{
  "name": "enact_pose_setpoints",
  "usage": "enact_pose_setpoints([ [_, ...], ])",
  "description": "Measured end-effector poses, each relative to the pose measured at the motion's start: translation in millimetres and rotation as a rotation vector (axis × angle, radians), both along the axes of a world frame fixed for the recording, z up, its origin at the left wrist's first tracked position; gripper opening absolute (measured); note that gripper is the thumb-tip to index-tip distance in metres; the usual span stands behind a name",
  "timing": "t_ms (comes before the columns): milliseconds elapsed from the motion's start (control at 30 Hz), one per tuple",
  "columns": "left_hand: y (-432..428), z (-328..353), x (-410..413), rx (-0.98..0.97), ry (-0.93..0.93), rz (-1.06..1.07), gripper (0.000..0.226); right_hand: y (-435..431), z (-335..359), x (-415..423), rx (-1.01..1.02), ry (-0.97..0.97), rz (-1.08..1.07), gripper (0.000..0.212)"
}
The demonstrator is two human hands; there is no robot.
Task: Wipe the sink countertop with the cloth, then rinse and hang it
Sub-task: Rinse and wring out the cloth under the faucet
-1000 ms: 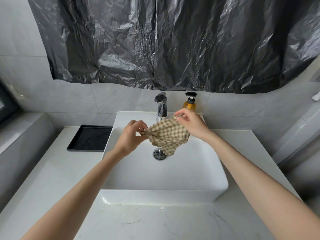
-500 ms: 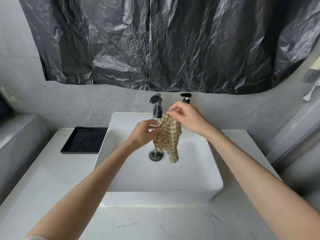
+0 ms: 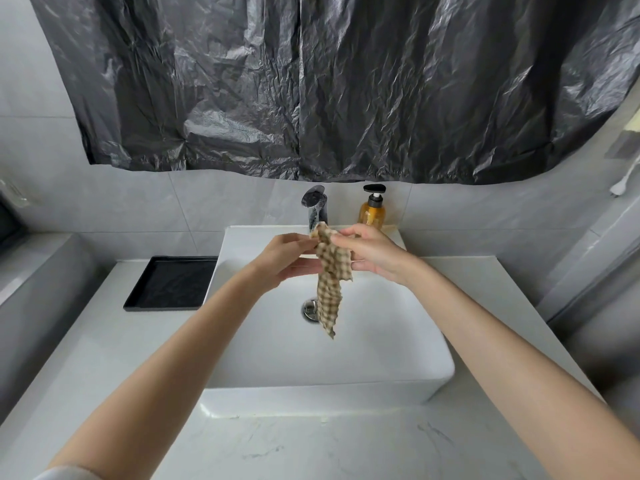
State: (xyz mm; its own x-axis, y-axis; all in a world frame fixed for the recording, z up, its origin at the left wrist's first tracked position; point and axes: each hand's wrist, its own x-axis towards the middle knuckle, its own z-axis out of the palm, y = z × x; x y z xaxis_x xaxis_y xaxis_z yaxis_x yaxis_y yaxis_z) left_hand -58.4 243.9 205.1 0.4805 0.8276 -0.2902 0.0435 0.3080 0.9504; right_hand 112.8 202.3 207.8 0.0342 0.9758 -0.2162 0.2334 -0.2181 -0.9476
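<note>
Cloth (image 3: 329,271) pinched at its top edge by both hands, left hand (image 3: 284,259) and right hand (image 3: 372,252), fingertips pressed together on the fabric. Below the grip it hangs limp over the sink (image 3: 398,341), its tip above the drain (image 3: 310,309). Tap (image 3: 316,207) just behind the grip.

Beige-brown checked woven cloth (image 3: 329,292): soft, textured. White rectangular ceramic sink (image 3: 398,341): smooth, glossy. Chrome metal faucet (image 3: 316,206): mirror-shiny. Black crinkled plastic sheet (image 3: 311,84): creased, semi-glossy. White marble-look countertop (image 3: 311,448): polished. Black rectangular tray (image 3: 173,283): matt.
</note>
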Motion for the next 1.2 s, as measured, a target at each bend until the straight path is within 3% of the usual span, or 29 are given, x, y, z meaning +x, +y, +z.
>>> enact_pose_setpoints([
  [67, 0, 3, -1, -0.058, -0.032, -0.01, 0.026, 2, -4, -2, 0.046, -0.093, 0.016, 0.047],
  [133, 2, 6, -4, -0.052, 0.016, -0.024, 0.035, 4, -8, -2, 0.107, -0.17, -0.031, 0.046],
  [233, 6, 0, -14, 0.179, 0.158, -0.028, 0.022, 4, -4, -4, 0.176, -0.16, -0.06, 0.034],
  [267, 6, -3, -18, 0.269, 0.2, -0.053, 0.027, 5, -1, -4, 0.186, -0.156, -0.055, 0.032],
  [333, 3, -15, -18, 0.408, 0.277, -0.174, 0.068, 6, 9, -6, 0.185, -0.129, -0.014, 0.031],
  [400, -2, -24, -11, 0.473, 0.325, -0.267, 0.08, 8, 16, -5, 0.195, -0.071, 0.023, 0.035],
  [500, 3, -31, -5, 0.407, 0.301, -0.24, 0.039, 11, 19, 4, 0.236, 0.016, -0.057, 0.05],
  [567, 9, -31, -7, 0.37, 0.34, -0.239, 0.019, 9, 9, 13, 0.237, -0.026, -0.107, 0.06],
  [667, 16, -30, -10, 0.357, 0.356, -0.176, 0.015, 4, -17, 21, 0.188, -0.252, -0.092, 0.066],
  [800, 19, -30, -10, 0.166, 0.074, -0.099, 0.015, -2, -40, 4, 0.044, -0.411, 0.077, 0.053],
  [933, 21, -30, -6, -0.041, -0.169, -0.063, 0.018, -4, -46, -23, -0.02, -0.098, 0.108, 0.068],
  [1033, 24, -25, -4, -0.079, -0.228, -0.059, 0.03, 3, -57, -39, 0.059, -0.04, -0.015, 0.063],
  [1100, 31, -24, -9, -0.005, -0.157, -0.048, 0.04, 7, -60, -42, 0.039, 0.09, -0.065, 0.048],
  [1200, 35, -27, -19, 0.342, 0.143, -0.055, 0.039, 9, -52, -33, -0.092, 0.257, -0.034, 0.015],
])
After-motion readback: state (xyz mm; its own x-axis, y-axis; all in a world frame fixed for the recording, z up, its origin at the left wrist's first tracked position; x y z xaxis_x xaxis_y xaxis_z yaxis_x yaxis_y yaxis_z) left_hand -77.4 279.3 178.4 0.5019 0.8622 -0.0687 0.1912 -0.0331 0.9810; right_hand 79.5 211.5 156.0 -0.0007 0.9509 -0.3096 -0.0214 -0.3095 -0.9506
